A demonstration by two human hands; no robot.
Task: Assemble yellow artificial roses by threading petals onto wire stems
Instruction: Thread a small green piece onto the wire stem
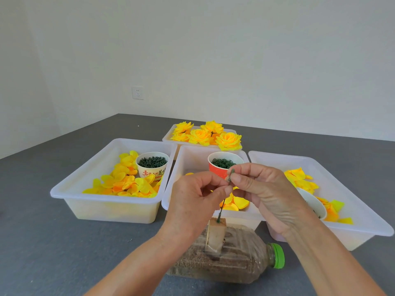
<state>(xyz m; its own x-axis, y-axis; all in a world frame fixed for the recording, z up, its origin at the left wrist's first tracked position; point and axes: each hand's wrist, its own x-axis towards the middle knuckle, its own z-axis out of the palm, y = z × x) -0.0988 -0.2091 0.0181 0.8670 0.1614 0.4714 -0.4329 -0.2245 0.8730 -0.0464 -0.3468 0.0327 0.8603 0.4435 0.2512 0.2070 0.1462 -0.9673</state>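
A grey worktop (64, 242) fills the lower half of the frame, with a white wall behind it and a wall socket (138, 93) at upper left of centre. A clear plastic bottle (235, 263) with a green cap (277, 258) lies on its side at lower centre, holding brown granular fill. A tan block (215, 233) stands upright on the bottle. A thin green wire stem (222, 205) rises from the top of the block, tilted slightly to the right.

The left hand (192, 199) pinches the wire stem between thumb and forefinger near its upper end; the other fingers are curled. The right hand (263, 189) pinches a small green piece (230, 175) at the top of the wire stem, fingers curled. Both hands block the view of much of the centre bin.

4 white bins stand behind the bottle:
- Left bin (102, 201): loose yellow petals (126, 182) and a white paper cup (152, 165) of dark green pieces.
- Centre bin (188, 154): a red paper cup (218, 169) of dark green rings and yellow petals, partly hidden.
- Right bin (363, 212): yellow petals and a white cup (316, 205), its contents not readable.
- Rear bin (168, 138), at upper centre: finished yellow roses (228, 139).
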